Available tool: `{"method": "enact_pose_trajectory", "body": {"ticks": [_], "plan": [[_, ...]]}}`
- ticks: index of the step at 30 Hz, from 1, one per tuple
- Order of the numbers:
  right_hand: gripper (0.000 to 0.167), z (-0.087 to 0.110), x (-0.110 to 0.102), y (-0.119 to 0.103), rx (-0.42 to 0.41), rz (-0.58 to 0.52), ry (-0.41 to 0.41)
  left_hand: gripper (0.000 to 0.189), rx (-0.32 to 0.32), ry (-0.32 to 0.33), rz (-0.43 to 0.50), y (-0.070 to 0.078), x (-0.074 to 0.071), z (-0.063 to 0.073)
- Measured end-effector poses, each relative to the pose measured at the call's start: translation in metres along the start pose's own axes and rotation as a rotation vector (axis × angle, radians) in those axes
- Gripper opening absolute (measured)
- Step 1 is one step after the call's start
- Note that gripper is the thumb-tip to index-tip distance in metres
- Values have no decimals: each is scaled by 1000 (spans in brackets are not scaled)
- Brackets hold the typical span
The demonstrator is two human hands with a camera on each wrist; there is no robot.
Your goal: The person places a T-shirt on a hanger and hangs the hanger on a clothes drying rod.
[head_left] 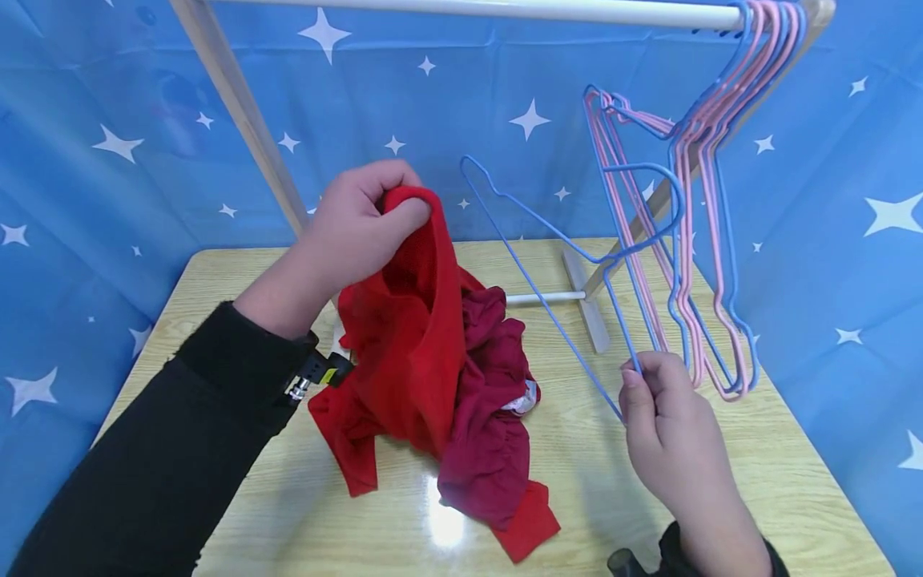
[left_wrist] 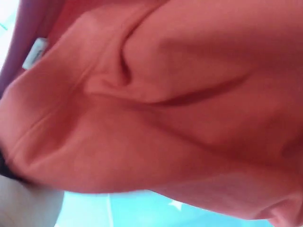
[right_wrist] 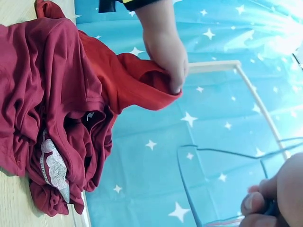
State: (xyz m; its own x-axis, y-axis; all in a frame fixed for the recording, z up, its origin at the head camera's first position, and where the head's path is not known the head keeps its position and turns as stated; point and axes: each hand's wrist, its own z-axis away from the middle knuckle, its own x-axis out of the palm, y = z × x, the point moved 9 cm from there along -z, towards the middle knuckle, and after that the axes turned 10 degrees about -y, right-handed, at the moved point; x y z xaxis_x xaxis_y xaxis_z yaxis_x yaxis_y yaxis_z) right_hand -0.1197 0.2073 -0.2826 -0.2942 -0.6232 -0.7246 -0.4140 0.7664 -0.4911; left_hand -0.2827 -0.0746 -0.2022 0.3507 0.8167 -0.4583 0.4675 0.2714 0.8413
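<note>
My left hand [head_left: 368, 224] pinches a bright red garment [head_left: 404, 353] by its edge and holds that part up, while the rest hangs down to the table. In the left wrist view the red cloth [left_wrist: 156, 113] fills most of the picture, with a small white label at its edge. Beside it lies a crumpled maroon garment [head_left: 490, 433] with a pale printed patch [right_wrist: 56, 170]. On the right, my right hand [head_left: 671, 433] grips a blue hanger [head_left: 537, 288] by one end, its hook turned toward the rack side.
A wooden rack with a white rail [head_left: 476, 8] spans the back of the table [head_left: 577, 481]. Several pink and blue hangers [head_left: 710, 160] hang bunched at the rail's right end, close behind my right hand. A blue curtain with white stars [head_left: 72, 200] surrounds the table.
</note>
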Motion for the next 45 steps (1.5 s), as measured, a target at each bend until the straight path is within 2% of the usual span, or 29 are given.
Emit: {"method": "enact_pose_trajectory", "body": {"ticks": [3,5,8,11,13,17,22,27,30,34,38,45], "plan": [[9,1,2,2,11,-1,-6,20,-77,-33,-200,-19,8,5],[8,3,4,4,19,2,-15,24,-109,-61,-374,-35,18,12],[9,5,7,6,26,11,-30,27,-125,-91,-600,-53,34,25],[12,6,8,7,18,22,-39,30,-115,-72,-717,-63,45,40],[18,7,9,7,11,25,-44,33,-112,-32,-726,-67,48,49],[28,7,8,4,-14,22,-52,34,-118,37,-668,-72,50,60],[32,7,5,2,-60,16,-78,28,-140,61,-572,-76,44,62],[32,10,1,9,-24,88,-159,20,-203,62,-508,-79,29,58],[31,14,-7,13,-12,105,-155,24,-222,56,-537,-78,19,54],[30,18,-25,13,-56,39,-86,32,-249,63,-584,-74,3,47],[30,20,-38,9,-110,-34,-59,38,-296,56,-618,-72,-7,42],[42,23,-36,3,-141,-83,-185,39,-316,-2,-625,-70,-13,34]]}}
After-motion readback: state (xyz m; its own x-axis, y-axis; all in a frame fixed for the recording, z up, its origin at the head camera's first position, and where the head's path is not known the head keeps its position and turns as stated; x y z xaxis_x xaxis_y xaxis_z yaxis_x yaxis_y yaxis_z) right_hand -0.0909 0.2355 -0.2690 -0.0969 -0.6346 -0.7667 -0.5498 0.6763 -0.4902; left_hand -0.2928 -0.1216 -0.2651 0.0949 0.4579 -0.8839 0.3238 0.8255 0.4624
